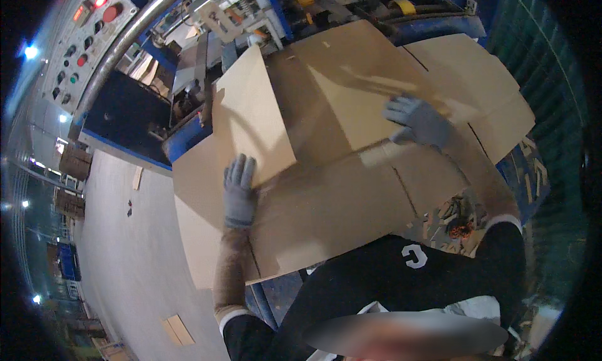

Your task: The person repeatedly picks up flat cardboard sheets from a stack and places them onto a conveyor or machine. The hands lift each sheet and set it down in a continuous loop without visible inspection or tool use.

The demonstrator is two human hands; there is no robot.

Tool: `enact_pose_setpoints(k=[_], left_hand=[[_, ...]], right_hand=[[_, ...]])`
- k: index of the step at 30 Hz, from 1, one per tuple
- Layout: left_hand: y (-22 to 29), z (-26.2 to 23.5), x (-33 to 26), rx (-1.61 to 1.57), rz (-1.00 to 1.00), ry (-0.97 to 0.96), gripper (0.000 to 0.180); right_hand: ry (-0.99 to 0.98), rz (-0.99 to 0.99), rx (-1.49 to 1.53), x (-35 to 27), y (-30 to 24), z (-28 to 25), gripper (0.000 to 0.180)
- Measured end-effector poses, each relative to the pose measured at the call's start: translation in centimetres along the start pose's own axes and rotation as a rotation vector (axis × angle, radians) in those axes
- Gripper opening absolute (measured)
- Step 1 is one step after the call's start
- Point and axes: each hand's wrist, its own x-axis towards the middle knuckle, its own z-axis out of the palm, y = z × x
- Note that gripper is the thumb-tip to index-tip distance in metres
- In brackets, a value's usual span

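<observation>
A large brown cardboard sheet [332, 204] with cut slots and crease lines spreads in front of me, its far side reaching the machine. At the left, a paler cardboard flap [251, 116] is folded up at an angle. My left hand [239, 192], in a grey glove, touches the near lower part of this flap with its fingers stretched out. My right hand [417, 120], gloved the same way, lies on the right part of the cardboard, fingers pointing left and thumb apart. Neither hand grips anything that I can see.
A machine [241, 26] with metal parts stands at the far side. At upper left is a control panel [88, 54] with buttons and a lit red lamp, beside a metal rail [128, 38]. Cardboard scraps [177, 330] lie on the floor. A green corrugated wall [545, 66] rises at right.
</observation>
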Motion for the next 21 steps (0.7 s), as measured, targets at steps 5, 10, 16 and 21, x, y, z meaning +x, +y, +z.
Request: enact_pose_setpoints(k=[5,10,16,21], left_hand=[[-4.4,3.1,6.9,0.001,-0.015,0.209,0.068],[-1.5,1.5,11.2,-0.263,-0.276,0.241,0.068],[-3.7,-3.3,-4.2,-0.096,-0.612,0.431,0.058],[-5.8,-1.7,-25.5,-0.109,-1.237,0.449,0.063]], right_hand=[[0.090,0.143,-0.180,5.4,3.2,2.2,0.060],[0.275,0.389,-0.198,8.8,3.1,3.5,0.049],[0.513,0.901,0.032,-6.8,1.1,-2.0,0.040],[1.286,1.435,-0.075,-22.2,0.1,0.8,0.061]])
